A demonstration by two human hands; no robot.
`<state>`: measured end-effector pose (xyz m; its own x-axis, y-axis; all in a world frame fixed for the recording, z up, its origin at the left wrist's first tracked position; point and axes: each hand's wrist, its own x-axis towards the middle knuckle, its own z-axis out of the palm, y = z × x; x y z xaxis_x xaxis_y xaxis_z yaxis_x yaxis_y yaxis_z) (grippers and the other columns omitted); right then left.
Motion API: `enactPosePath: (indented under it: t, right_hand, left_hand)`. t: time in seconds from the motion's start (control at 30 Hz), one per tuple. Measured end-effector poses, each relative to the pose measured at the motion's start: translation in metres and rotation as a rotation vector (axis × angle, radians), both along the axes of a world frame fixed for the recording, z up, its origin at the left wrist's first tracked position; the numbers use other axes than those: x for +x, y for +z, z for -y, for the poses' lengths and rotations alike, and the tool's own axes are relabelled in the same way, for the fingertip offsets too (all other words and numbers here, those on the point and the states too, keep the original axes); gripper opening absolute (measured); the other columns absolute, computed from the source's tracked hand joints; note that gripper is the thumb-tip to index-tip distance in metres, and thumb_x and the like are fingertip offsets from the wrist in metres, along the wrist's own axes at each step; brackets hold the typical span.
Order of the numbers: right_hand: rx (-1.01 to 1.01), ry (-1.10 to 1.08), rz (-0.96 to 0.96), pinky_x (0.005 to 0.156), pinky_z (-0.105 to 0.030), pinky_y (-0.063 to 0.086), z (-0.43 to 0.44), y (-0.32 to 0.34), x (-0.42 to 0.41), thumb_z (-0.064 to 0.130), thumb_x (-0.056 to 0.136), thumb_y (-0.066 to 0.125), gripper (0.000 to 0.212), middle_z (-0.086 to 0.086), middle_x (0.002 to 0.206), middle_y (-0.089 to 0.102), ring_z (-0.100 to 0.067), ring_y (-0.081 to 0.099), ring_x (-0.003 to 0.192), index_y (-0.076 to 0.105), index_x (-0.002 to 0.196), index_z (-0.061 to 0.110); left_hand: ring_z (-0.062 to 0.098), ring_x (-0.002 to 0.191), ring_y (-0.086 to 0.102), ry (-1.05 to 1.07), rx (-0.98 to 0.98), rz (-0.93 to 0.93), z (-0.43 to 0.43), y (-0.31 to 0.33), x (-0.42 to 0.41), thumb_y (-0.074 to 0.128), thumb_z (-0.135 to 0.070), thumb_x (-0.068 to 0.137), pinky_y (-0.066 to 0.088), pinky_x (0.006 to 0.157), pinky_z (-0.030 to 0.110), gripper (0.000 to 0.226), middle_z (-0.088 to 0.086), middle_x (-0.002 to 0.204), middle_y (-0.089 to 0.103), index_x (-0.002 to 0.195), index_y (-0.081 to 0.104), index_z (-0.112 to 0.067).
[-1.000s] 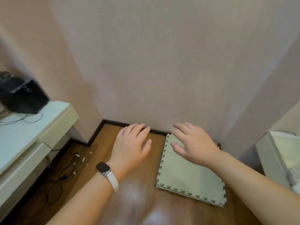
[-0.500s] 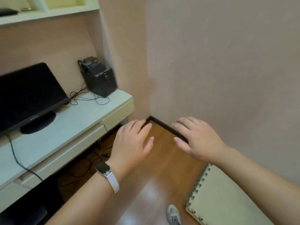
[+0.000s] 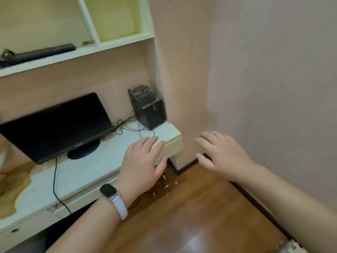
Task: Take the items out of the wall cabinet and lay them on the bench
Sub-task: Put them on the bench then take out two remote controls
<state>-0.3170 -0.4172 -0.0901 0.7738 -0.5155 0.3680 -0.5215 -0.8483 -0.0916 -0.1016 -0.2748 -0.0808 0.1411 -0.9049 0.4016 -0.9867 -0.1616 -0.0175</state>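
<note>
Our left hand [image 3: 144, 165], with a watch [image 3: 109, 191] on its wrist, is held out flat with the fingers straight and together, gripping nothing; it hovers over the right end of the bench [image 3: 76, 178], and we cannot tell whether it touches the top. Our right hand [image 3: 221, 154] is likewise spread and empty, out over the wooden floor [image 3: 191, 212] near the corner of the wall. On the bench stand a dark monitor [image 3: 56, 125] and a black speaker [image 3: 150, 109] with loose cable between them. Above, the wall cabinet [image 3: 125, 39] is open-fronted: a long black item [image 3: 45, 52] lies on its shelf in the left compartment, a small item [image 3: 87, 42] sits just beside the divider, and the right compartment shows nothing we can make out. We judge the task barely begun: nothing from the cabinet seems laid on the bench yet, and both items remain to be lifted down.
</note>
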Motion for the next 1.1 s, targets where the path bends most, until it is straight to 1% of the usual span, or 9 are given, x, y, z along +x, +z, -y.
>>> enactPosePath:
  t: [0.13, 0.23, 0.4, 0.57, 0.8, 0.87, 1.0, 1.1]
  right_hand:
    - [0.012, 0.066, 0.016, 0.088, -0.044, 0.049, 0.030, 0.012, 0.028, 0.047, 0.090, 0.040, 0.053, -0.007, 0.128, 0.060, -0.028, 0.054, 0.116, 0.059, 0.128, 0.016]
    - [-0.030, 0.096, -0.001, 0.089, -0.042, 0.048, 0.051, 0.021, 0.050, 0.047, 0.091, 0.041, 0.050, -0.004, 0.128, 0.060, -0.025, 0.053, 0.117, 0.058, 0.128, 0.018]
    - [-0.061, 0.115, -0.036, 0.091, -0.038, 0.046, 0.084, 0.034, 0.091, 0.049, 0.092, 0.042, 0.050, -0.001, 0.128, 0.060, -0.022, 0.053, 0.117, 0.057, 0.131, 0.020]
    - [-0.115, 0.133, -0.062, 0.094, -0.040, 0.046, 0.114, 0.049, 0.147, 0.050, 0.093, 0.035, 0.055, -0.003, 0.131, 0.060, -0.024, 0.054, 0.120, 0.056, 0.133, 0.019]
    - [-0.206, 0.103, -0.004, 0.083, -0.040, 0.050, 0.162, 0.070, 0.239, 0.047, 0.090, 0.043, 0.050, -0.006, 0.122, 0.063, -0.028, 0.058, 0.109, 0.062, 0.124, 0.015]
    - [-0.231, 0.102, 0.014, 0.081, -0.040, 0.050, 0.176, 0.077, 0.266, 0.046, 0.090, 0.045, 0.049, -0.007, 0.121, 0.063, -0.029, 0.058, 0.107, 0.063, 0.122, 0.014]
    - [-0.266, 0.080, 0.081, 0.080, -0.040, 0.050, 0.203, 0.091, 0.313, 0.045, 0.090, 0.046, 0.048, -0.009, 0.122, 0.062, -0.031, 0.058, 0.106, 0.063, 0.121, 0.012]
    - [-0.259, 0.059, 0.106, 0.082, -0.041, 0.049, 0.224, 0.101, 0.338, 0.046, 0.091, 0.045, 0.049, -0.008, 0.125, 0.061, -0.030, 0.057, 0.107, 0.062, 0.123, 0.013]
  left_hand:
    - [0.026, 0.124, 0.051, 0.059, -0.015, 0.019, 0.018, 0.009, 0.018, 0.047, -0.043, 0.093, 0.042, 0.100, 0.043, 0.045, 0.003, 0.130, 0.061, 0.128, 0.061, -0.020]
    - [0.024, 0.123, 0.052, 0.097, -0.035, 0.051, 0.030, 0.017, 0.034, 0.046, -0.043, 0.093, 0.040, 0.099, 0.041, 0.044, 0.001, 0.129, 0.061, 0.128, 0.061, -0.021]
    - [0.022, 0.125, 0.050, 0.152, -0.041, 0.040, 0.053, 0.022, 0.072, 0.043, -0.046, 0.093, 0.040, 0.102, 0.040, 0.046, -0.001, 0.132, 0.060, 0.131, 0.058, -0.024]
    - [0.022, 0.127, 0.050, 0.129, -0.100, 0.027, 0.088, 0.027, 0.129, 0.046, -0.045, 0.094, 0.039, 0.104, 0.043, 0.046, 0.000, 0.133, 0.060, 0.132, 0.059, -0.022]
    - [0.028, 0.120, 0.056, 0.033, -0.254, 0.040, 0.152, 0.046, 0.229, 0.053, -0.038, 0.091, 0.044, 0.097, 0.043, 0.042, 0.005, 0.127, 0.064, 0.125, 0.065, -0.016]
    - [0.028, 0.120, 0.056, 0.011, -0.283, 0.046, 0.170, 0.053, 0.259, 0.053, -0.038, 0.091, 0.043, 0.097, 0.043, 0.042, 0.006, 0.127, 0.064, 0.124, 0.065, -0.015]
    - [0.029, 0.120, 0.056, -0.036, -0.326, 0.076, 0.204, 0.069, 0.313, 0.053, -0.038, 0.090, 0.042, 0.097, 0.043, 0.042, 0.006, 0.127, 0.063, 0.124, 0.065, -0.015]
    - [0.029, 0.120, 0.055, -0.038, -0.334, 0.071, 0.225, 0.081, 0.337, 0.054, -0.038, 0.090, 0.041, 0.097, 0.043, 0.043, 0.007, 0.128, 0.063, 0.125, 0.064, -0.015]
